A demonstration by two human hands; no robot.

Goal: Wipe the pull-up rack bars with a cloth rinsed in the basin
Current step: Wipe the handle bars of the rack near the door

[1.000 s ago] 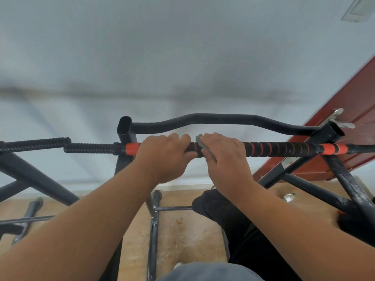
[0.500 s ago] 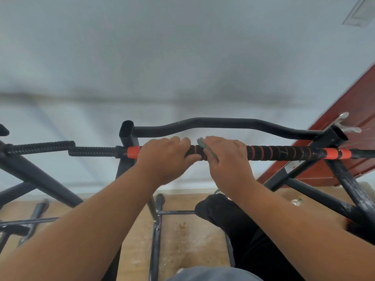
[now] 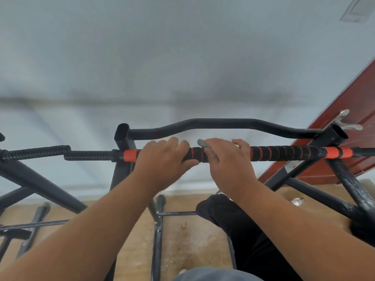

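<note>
On padded bar [image 3: 284, 154], both hands side by side, cloth [image 3: 203, 143] under right.

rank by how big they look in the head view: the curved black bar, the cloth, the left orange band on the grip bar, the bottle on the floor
1. curved black bar, by far the longest
2. left orange band
3. cloth and bottle: both show as small bits. The right hand hides most of the cloth and the bottle lies farther off, so I won't rank them.
</note>
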